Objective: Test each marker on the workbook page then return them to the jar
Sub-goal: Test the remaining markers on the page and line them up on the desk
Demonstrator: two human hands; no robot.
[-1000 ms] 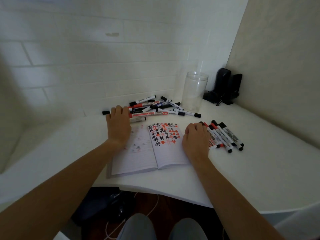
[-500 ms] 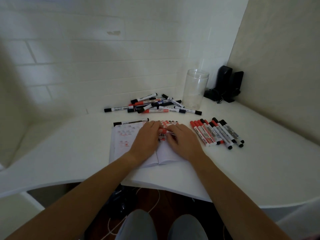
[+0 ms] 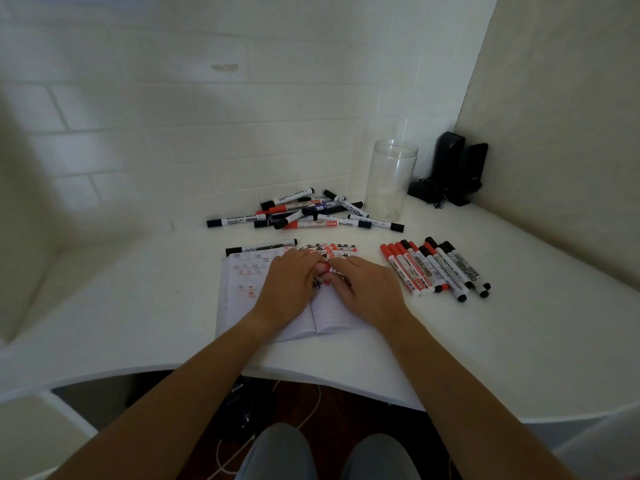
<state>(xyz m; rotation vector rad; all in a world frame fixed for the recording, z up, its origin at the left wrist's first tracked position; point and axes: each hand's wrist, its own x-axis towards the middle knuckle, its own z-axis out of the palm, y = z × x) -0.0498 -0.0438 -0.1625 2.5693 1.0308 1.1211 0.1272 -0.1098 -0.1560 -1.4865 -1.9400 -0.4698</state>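
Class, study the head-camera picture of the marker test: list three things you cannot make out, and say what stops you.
1. The red marker between the left hand and right hand: the fingers hide whether it is capped.
2. The middle of the workbook: both hands cover the marks there.
3. The clear jar: whether anything lies at its bottom, as glare blurs it.

Jar (image 3: 391, 181) behind workbook (image 3: 242, 299)
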